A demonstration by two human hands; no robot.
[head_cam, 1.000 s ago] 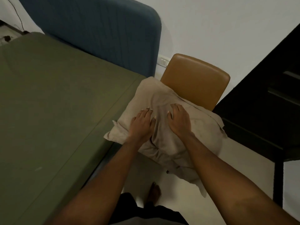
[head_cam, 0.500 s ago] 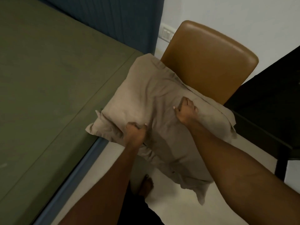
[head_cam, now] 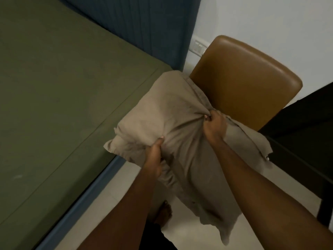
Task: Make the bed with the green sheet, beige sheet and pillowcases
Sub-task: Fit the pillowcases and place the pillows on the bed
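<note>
Beige pillow (head_cam: 162, 112): your left hand (head_cam: 154, 156) and right hand (head_cam: 214, 123) each grip bunched pillowcase fabric, fingers curled; brown chair (head_cam: 243, 78) behind, green sheet (head_cam: 63, 87) beside.

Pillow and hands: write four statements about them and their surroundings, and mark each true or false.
1. The left hand and right hand both grip the beige pillow by its fabric. True.
2. The pillow lies in the middle of the green sheet. False: it is beside the bed, in front of the chair.
3. The headboard is blue. True.
4. The chair is black. False: it is tan.
</note>
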